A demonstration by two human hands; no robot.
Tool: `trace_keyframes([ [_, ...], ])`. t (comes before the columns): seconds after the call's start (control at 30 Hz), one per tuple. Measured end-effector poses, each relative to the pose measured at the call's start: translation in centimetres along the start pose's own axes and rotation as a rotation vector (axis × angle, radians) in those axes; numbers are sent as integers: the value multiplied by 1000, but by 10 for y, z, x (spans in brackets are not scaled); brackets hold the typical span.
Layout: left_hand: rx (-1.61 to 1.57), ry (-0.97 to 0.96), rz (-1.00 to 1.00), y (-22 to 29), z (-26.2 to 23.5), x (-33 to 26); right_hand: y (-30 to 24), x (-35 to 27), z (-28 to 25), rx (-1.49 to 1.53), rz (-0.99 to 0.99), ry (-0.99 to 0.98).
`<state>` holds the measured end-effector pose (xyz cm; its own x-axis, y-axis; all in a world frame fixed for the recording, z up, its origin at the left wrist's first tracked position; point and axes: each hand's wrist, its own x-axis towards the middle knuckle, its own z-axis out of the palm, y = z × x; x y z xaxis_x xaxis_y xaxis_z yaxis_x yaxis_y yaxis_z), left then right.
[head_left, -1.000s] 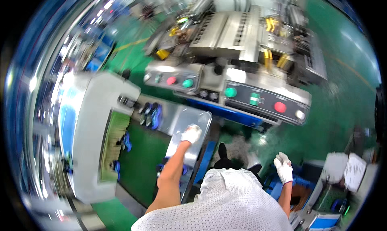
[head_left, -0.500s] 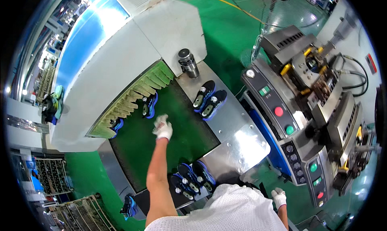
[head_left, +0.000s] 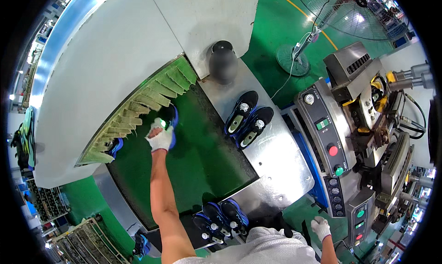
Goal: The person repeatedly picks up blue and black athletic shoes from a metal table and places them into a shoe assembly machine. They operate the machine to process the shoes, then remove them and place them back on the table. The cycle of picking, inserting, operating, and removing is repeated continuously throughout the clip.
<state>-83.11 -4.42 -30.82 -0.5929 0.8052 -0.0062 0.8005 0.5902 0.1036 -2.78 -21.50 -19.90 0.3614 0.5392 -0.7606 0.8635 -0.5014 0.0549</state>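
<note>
My left hand (head_left: 160,137), in a white glove, is closed at the near side of a black and blue shoe (head_left: 173,121), its fingers on the upper part. The shoe lies on the green conveyor belt (head_left: 202,158), just outside the green flap curtain (head_left: 152,93) of a large pale machine. The hand hides part of this shoe. Another shoe (head_left: 117,146) pokes out under the curtain to the left. Low on the right, beside my body, my gloved right hand (head_left: 321,228) is loosely curled with nothing seen in it.
A pair of shoes (head_left: 248,119) stands on the metal side table (head_left: 287,172), with a dark flask (head_left: 223,63) behind. Several shoes (head_left: 220,222) sit at the belt's near edge. A machine with a button panel (head_left: 324,126) stands right; a floor fan (head_left: 294,59) stands far right.
My left hand has moved left and forward from over the bare belt to the shoe by the curtain. The view has shifted closer to the machine. My right hand stays low at my side.
</note>
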Motion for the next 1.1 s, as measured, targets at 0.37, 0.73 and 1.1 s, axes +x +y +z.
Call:
trace_keyframes([
  [0.37, -583, -360, -109, 145, -108, -248, -179, -19, -43, 174, -730, -114],
  [0.73, -1173, -759, 760, 394, -226, -264, -146, -53, -96, 1806, -748, -1163],
  [1.1, -505, -271, 1206, 752, -221, -135, -17, -36, -276, 2097, -1179, -595],
])
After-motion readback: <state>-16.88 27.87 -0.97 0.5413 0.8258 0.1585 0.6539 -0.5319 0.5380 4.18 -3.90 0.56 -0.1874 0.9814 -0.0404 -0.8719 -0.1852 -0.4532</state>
